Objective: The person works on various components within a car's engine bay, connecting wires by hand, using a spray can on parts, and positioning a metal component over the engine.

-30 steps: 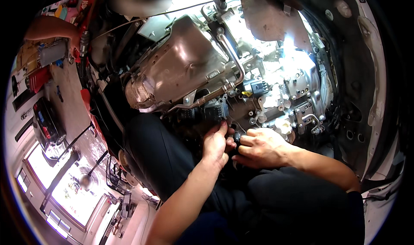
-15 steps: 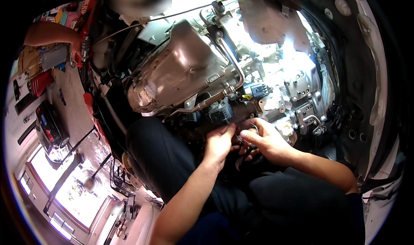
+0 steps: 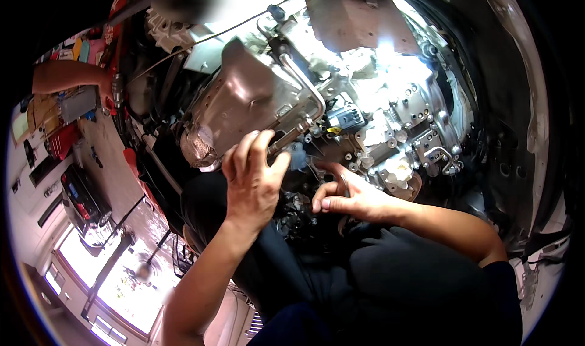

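Note:
My left hand [image 3: 251, 178] is raised over the lower edge of a bare metal heat shield [image 3: 241, 93], fingers spread, nothing visible in it. Its thumb tip is beside a small blue-grey block [image 3: 297, 157], but whether they touch I cannot tell. Right of it, my right hand [image 3: 350, 195] has its index finger stretched toward the engine and thumb apart, other fingers partly curled. No held thing shows there. Above it sits a dark connector block [image 3: 346, 119] with a yellow tab [image 3: 333, 130]. A bent metal pipe [image 3: 314, 90] runs beside the shield.
A brightly lit metal engine housing [image 3: 420, 111] fills the right side. A long thin rod [image 3: 225, 35] crosses the top. At the far left, another person's arm [image 3: 70, 78] reaches in. A dark car [image 3: 84, 190] stands beyond. My dark-clothed knees [image 3: 414, 261] are below my hands.
My hands have parted. The left has moved up and left, and its pinch has opened. The right has shifted slightly left, with its index finger extended. The thin wire between them no longer shows.

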A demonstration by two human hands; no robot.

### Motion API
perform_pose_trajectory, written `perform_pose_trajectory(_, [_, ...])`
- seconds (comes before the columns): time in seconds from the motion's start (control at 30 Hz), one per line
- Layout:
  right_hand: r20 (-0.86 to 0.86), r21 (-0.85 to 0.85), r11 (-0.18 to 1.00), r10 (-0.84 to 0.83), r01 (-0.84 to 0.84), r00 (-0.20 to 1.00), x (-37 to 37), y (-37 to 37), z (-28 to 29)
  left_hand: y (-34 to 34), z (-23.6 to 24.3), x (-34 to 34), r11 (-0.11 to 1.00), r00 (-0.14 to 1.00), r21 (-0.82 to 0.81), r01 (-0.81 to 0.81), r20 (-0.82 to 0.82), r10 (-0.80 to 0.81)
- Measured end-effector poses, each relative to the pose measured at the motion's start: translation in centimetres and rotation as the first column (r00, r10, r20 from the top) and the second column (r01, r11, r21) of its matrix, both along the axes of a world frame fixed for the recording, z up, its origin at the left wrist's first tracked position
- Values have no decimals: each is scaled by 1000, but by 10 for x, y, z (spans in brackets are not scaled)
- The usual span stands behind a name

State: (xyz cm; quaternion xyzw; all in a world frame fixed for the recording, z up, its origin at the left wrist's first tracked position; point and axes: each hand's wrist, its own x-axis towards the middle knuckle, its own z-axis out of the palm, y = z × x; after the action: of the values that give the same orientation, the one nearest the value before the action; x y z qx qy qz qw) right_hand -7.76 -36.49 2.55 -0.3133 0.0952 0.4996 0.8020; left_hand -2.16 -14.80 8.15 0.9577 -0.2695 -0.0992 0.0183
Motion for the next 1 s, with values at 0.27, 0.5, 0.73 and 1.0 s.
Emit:
perform_pose_trajectory(0.27, [685,-371,918,169,140,709,6,-10,1,19,-4,1,999,999,-45,21,-33,-23])
perform_pose_trajectory(0.5, [769,-617,679,627,398,123,11,-20,-7,18,1,2,998,999,-64,-15,-53,12])
perform_pose_trajectory(0.73, [968,-251,939,235,236,94,18,-2,-28,19,-3,6,997,995,-79,13,-99,-21])
perform_pose_trajectory(1.0, [888,-435,870,457,233,-45,26,-3,-27,21,-3,8,996,995,-89,22,-95,-31])
